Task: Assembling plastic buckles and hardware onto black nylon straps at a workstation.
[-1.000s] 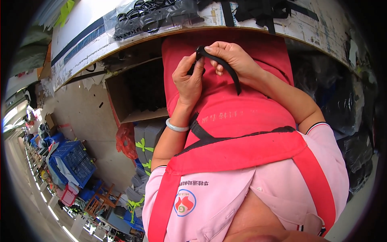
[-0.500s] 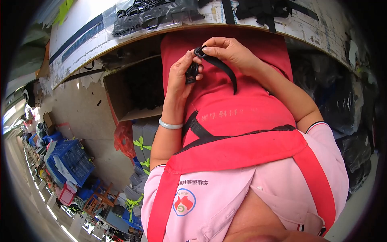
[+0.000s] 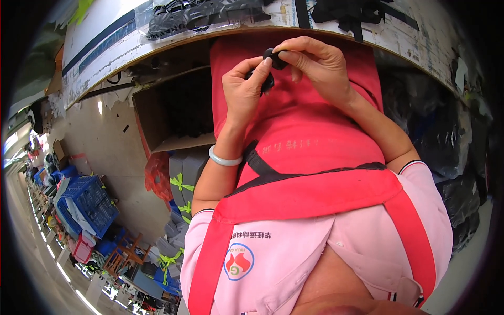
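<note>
Both hands are held close together over the red apron (image 3: 299,126), near the table's edge. My left hand (image 3: 241,97) is closed, with thumb and index finger pinching a small black plastic buckle (image 3: 269,53). More black plastic pieces (image 3: 268,83) sit in the curl of its fingers; their exact form is partly hidden. My right hand (image 3: 325,68) is closed in a pinch on a short black webbing strap (image 3: 279,61) right at the buckle. Fingers cover much of the strap, and whether it passes through the buckle cannot be made out.
A worn white table (image 3: 118,58) spans the top, bearing a clear bag of black plastic parts (image 3: 202,18) and black fabric pieces (image 3: 346,16). Below it on the left stands an open cardboard box (image 3: 152,123) with dark contents. Black plastic bags (image 3: 441,131) lie on the right.
Both hands have moved slightly up toward the table. The strap's hanging tail, visible before over the apron, no longer shows, and my right-hand fingers now sit lower over the strap.
</note>
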`<state>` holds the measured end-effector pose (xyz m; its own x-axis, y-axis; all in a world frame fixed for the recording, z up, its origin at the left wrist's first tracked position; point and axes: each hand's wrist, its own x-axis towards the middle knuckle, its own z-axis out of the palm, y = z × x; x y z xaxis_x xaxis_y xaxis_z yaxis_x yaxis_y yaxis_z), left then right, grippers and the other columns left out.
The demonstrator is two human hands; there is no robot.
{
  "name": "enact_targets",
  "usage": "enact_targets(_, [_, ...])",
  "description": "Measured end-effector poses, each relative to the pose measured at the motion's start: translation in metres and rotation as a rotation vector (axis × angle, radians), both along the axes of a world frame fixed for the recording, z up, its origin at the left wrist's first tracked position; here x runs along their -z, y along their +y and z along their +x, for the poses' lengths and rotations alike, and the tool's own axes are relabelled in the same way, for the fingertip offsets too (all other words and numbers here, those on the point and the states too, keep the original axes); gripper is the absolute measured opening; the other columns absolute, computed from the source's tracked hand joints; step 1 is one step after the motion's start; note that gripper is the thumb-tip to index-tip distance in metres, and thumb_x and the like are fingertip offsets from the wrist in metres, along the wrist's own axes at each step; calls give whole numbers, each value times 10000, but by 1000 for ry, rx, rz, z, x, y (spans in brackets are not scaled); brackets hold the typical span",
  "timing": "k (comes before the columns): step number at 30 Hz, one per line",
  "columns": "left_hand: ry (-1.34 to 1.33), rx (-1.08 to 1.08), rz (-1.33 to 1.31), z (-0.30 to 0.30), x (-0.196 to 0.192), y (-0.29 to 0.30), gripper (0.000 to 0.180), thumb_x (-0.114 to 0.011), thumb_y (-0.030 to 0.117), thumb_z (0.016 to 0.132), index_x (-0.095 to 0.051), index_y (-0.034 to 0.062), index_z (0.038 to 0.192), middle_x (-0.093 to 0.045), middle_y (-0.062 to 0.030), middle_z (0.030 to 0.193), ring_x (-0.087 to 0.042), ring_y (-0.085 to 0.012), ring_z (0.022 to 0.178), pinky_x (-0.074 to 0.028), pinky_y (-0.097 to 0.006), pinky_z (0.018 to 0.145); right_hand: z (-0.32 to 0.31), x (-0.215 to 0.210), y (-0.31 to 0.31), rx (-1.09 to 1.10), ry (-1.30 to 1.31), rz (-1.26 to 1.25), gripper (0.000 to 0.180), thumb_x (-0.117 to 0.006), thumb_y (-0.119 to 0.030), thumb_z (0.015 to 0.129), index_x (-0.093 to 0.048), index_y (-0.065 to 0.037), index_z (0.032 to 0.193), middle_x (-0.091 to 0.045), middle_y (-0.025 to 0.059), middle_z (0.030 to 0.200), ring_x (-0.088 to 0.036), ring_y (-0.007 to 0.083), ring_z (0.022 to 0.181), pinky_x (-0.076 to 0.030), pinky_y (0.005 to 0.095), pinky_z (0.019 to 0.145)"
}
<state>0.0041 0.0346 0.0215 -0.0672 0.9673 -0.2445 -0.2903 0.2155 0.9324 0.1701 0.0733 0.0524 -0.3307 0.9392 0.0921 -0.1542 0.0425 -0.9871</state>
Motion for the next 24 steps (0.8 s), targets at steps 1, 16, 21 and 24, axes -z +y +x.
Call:
enact_targets(1, [-12,5,0,1,0,-2,155,-676,132,903,-694,-11,961,-605,15,661,-512,-35,526,-378,-178,465,0,0,0,3,-8,27,116,-638,-67,914,-701,-54,1010,-659,-8,826,-523,27,575,-425,172,505])
enact_targets(16, [246,-77,140,8,4,-13,120,-658,120,922,-661,4,955,-587,37,683,-494,-12,557,-365,-166,481,9,5,5,-158,-320,-377,274,-682,-148,895,-552,-10,1092,-570,-23,673,-528,40,511,-416,175,454])
enact_targets(21, [247,-121,188,11,8,-14,112,-665,97,911,-676,13,984,-597,42,734,-515,-16,631,-410,-169,539,4,12,1,-108,-181,-395,315,-687,-149,886,-547,22,1110,-591,0,705,-583,66,544,-495,207,492])
enact_targets(24, [281,-120,245,8,9,-13,112,-656,56,907,-687,9,1004,-616,15,789,-531,-31,661,-426,-177,565,1,13,0,-97,-45,-376,338,-670,-179,905,-536,22,1141,-601,12,739,-600,74,595,-524,219,534])
